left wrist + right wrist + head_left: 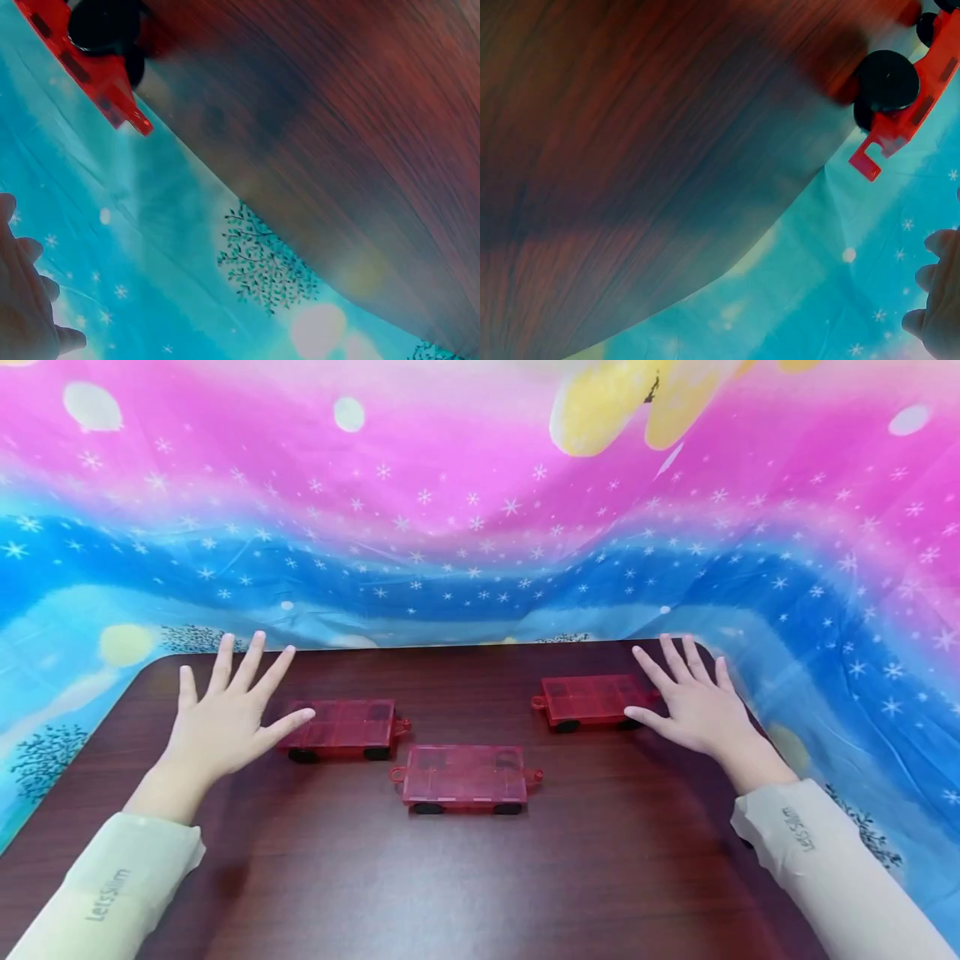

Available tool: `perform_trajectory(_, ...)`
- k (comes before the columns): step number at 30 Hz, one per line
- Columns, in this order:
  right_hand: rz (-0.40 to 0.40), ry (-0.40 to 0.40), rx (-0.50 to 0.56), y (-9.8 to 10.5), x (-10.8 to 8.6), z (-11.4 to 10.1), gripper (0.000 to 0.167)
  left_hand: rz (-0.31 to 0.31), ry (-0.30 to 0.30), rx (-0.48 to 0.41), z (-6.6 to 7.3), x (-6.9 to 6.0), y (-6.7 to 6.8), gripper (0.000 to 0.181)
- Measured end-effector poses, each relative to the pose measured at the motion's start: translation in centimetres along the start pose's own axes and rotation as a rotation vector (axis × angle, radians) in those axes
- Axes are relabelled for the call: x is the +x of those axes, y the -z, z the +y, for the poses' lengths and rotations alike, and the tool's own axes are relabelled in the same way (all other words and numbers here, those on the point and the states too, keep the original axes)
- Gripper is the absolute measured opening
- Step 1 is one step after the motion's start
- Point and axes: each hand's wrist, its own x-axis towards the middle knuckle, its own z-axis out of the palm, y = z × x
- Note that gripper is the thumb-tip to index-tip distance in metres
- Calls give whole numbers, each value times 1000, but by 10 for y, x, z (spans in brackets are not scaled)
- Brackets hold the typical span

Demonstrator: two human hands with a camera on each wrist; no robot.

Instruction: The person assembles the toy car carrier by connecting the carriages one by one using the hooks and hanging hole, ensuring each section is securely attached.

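The person's left hand spreads its fingers wide, holding nothing, its thumb overlapping the left red toy wagon in the head view. The right hand, likewise splayed and holding nothing, overlaps the right red toy wagon; whether either hand touches cannot be told. The middle red toy wagon stands between them, nearer the viewer, on the dark wood-grain table

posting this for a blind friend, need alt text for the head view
A person's left hand and right hand, fingers spread, holding nothing, reach over a dark brown table. Three red see-through toy wagons stand on it: one by each hand, one between them and nearer the viewer. A pink-and-blue snowflake cloth hangs behind.
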Motion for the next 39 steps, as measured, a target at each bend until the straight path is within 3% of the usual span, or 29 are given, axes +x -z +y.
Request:
perform_trajectory(23,-107,58,47,-13,14,-24,91,17,-135,-58,54,0,-6,89)
perform_trajectory(32,-137,108,70,-17,19,-30,92,51,-304,-65,79,2,-15,88)
perform_trajectory(39,-138,142,106,-20,23,-34,88,-29,-416,-117,98,1,-18,87)
